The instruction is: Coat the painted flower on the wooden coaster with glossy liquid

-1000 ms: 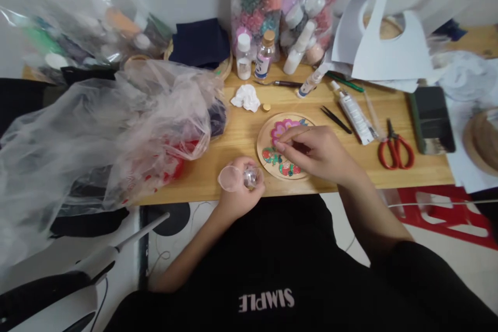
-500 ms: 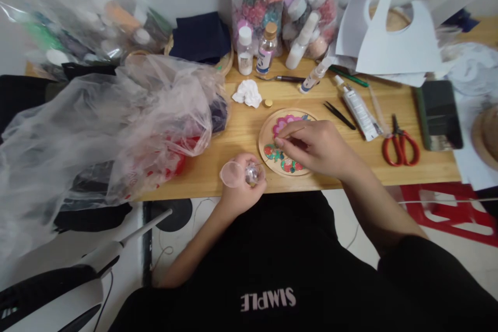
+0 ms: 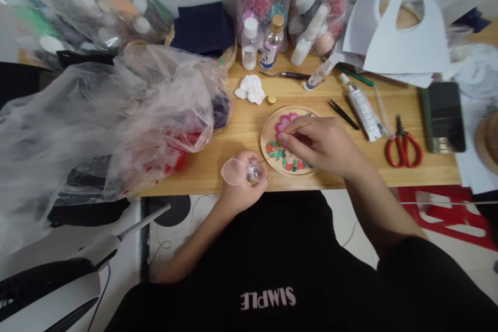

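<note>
A round wooden disc (image 3: 268, 137) decorated with a pink flower and red and green shapes lies near the front edge of the wooden table (image 3: 408, 166). My right hand (image 3: 322, 145) rests over the disc, fingers pinched on a thin stick whose tip touches the decoration. My left hand (image 3: 243, 187) sits at the table's front edge, left of the disc, closed around a small clear container (image 3: 241, 172) with an open round lid.
Crumpled plastic bags (image 3: 116, 114) cover the table's left. Behind the disc are a white tissue (image 3: 251, 88), small bottles (image 3: 272, 41) and bags of beads. To the right lie tweezers (image 3: 344, 115), a glue tube (image 3: 361, 109), red scissors (image 3: 402, 142), a phone (image 3: 443, 116) and white paper cutouts (image 3: 400, 36).
The view has shifted slightly. My right hand has edged a little across the disc with the stick; my left hand keeps holding the container in place.
</note>
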A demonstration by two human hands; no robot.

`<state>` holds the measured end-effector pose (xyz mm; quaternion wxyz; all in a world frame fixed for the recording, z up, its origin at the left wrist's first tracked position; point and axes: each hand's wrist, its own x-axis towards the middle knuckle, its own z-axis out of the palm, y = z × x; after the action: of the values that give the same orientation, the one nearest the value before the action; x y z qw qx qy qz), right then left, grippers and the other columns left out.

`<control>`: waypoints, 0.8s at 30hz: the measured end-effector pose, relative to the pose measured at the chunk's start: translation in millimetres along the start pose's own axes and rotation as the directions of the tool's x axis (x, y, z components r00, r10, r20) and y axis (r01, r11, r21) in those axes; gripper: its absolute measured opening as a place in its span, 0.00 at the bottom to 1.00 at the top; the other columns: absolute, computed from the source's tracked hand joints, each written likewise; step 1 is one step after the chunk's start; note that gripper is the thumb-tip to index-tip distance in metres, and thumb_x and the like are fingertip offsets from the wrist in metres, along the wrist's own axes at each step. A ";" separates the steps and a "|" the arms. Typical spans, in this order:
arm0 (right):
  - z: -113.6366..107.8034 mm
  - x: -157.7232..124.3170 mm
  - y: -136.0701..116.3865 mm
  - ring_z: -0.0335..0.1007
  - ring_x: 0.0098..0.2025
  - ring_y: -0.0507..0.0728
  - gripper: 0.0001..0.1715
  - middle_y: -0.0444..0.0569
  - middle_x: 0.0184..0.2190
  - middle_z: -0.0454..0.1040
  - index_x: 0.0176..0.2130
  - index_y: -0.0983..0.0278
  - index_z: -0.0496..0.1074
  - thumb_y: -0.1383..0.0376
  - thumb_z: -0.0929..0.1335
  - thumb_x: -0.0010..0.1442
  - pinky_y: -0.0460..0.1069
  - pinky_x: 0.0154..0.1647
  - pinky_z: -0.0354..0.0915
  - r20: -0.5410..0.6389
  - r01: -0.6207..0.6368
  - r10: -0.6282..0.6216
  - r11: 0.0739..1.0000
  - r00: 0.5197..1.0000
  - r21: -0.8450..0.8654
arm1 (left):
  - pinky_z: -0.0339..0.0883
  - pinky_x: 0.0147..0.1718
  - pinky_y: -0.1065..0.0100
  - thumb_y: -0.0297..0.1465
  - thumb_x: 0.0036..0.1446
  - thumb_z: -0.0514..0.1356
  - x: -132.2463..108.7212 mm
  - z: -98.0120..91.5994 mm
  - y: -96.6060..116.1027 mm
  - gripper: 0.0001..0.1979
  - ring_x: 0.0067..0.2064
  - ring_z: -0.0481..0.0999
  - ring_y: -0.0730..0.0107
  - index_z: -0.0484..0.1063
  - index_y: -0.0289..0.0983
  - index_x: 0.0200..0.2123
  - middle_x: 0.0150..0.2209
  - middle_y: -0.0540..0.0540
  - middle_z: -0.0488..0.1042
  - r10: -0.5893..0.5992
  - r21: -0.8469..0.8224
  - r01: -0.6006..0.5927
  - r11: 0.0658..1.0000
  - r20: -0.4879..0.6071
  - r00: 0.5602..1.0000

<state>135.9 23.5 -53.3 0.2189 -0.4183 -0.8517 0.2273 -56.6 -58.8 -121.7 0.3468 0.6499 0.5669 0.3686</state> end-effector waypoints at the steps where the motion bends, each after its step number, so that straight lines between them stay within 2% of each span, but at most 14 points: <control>1: 0.3 -0.5 0.8 0.73 0.28 0.53 0.11 0.47 0.28 0.79 0.29 0.63 0.72 0.63 0.66 0.63 0.48 0.28 0.62 0.002 -0.003 0.003 1.000 1.000 -0.013 | 0.62 0.32 0.69 0.25 0.48 0.59 0.0 0.0 0.0 0.15 0.32 0.69 0.73 0.63 0.40 0.41 0.29 0.52 0.66 0.004 0.000 -0.004 1.000 -0.002 1.000; 10: 1.1 -4.7 -1.9 0.72 0.25 0.52 0.10 0.45 0.27 0.80 0.30 0.62 0.74 0.63 0.66 0.62 0.47 0.26 0.61 0.010 0.001 -0.001 1.000 1.000 -0.005 | 0.63 0.31 0.70 0.25 0.50 0.59 -0.7 0.2 0.7 0.15 0.32 0.69 0.74 0.62 0.40 0.41 0.31 0.51 0.68 -0.006 0.001 0.006 1.000 -0.004 1.000; 17: -2.4 -6.4 -12.3 0.71 0.24 0.51 0.08 0.45 0.25 0.78 0.31 0.62 0.73 0.64 0.67 0.62 0.46 0.26 0.61 -0.012 0.050 -0.049 0.995 0.999 0.091 | 0.64 0.32 0.69 0.26 0.51 0.59 0.7 -1.3 3.9 0.12 0.31 0.70 0.74 0.64 0.40 0.41 0.32 0.50 0.71 0.014 0.036 -0.014 0.999 -0.008 1.000; 24: 2.4 -5.1 -28.9 0.70 0.27 0.52 0.13 0.45 0.25 0.76 0.31 0.62 0.72 0.62 0.64 0.64 0.47 0.26 0.57 0.068 0.152 -0.147 0.986 0.987 -0.069 | 0.65 0.33 0.66 0.26 0.50 0.60 4.1 -3.0 4.8 0.11 0.33 0.73 0.72 0.66 0.40 0.39 0.33 0.50 0.74 0.104 0.143 -0.099 0.985 -0.026 0.994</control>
<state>119.6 3.1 -39.7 0.1929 -0.3538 -0.8950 0.1915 -56.5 -55.2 -115.7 0.2713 0.6948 0.5633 0.3554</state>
